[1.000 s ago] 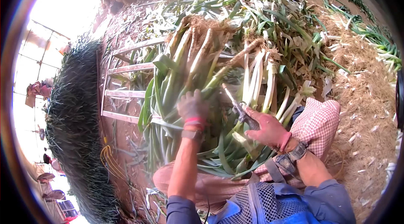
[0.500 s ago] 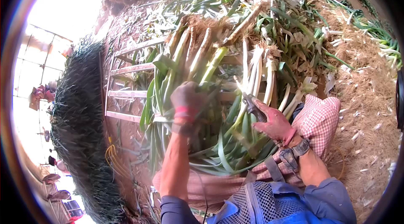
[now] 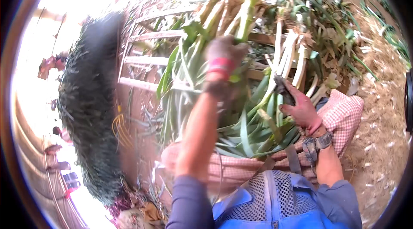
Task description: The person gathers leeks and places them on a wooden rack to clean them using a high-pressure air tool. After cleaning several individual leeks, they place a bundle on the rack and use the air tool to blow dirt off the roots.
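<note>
My left hand [image 3: 226, 52], blurred by motion, is closed around a thick green leek stalk [image 3: 246, 17] at the upper middle. Other leeks [image 3: 211, 14] with brown roots lie beside it. My right hand [image 3: 303, 107] has dark fingertips and is curled at a thin leek stalk [image 3: 274, 83], beside several pale leeks [image 3: 289, 55]. What lies inside its grip is partly hidden. Long green leaves [image 3: 247, 136] spread over a checked cloth [image 3: 221, 166] across the lap.
A slatted wooden frame [image 3: 148, 60] stands under the leeks, left of centre. Further left is a long dark green stack [image 3: 88, 108], with yellow string [image 3: 121, 130] beside it. Loose leaves [image 3: 318, 18] cover the ground beyond. Dry root litter [image 3: 378, 130] lies at the right.
My left hand has moved up and forward to the thick stalk near the root ends. The view has shifted; my right hand stays beside the pale leeks.
</note>
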`<state>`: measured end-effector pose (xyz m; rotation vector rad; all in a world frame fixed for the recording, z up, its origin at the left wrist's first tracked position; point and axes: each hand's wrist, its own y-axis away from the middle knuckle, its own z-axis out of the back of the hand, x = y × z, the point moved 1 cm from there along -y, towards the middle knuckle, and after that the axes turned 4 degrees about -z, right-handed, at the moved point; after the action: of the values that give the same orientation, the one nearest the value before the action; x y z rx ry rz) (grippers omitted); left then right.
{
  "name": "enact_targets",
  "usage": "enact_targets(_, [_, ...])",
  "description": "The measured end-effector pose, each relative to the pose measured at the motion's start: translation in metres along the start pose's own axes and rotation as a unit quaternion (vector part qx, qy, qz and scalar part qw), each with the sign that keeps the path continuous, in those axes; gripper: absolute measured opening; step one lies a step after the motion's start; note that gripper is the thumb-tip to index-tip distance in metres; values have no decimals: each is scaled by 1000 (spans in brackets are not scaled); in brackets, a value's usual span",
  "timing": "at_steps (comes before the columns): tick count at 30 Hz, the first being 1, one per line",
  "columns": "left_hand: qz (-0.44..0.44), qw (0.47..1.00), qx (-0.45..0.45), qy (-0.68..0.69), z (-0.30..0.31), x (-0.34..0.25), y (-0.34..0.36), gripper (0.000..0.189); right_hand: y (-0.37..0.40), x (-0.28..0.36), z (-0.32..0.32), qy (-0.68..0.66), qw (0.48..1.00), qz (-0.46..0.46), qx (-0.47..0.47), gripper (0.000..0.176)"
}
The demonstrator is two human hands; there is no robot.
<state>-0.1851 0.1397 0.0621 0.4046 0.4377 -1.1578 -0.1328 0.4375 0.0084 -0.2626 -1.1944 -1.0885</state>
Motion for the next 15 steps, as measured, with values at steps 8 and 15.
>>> enact_targets(8, [-104,967,-189,-135,-32,98,74,33,9,-26,-6,-23,999,37,20,85])
enact_targets(15, [-80,972,66,-209,25,172,97,35,63,0,-18,338,939,60,-9,78])
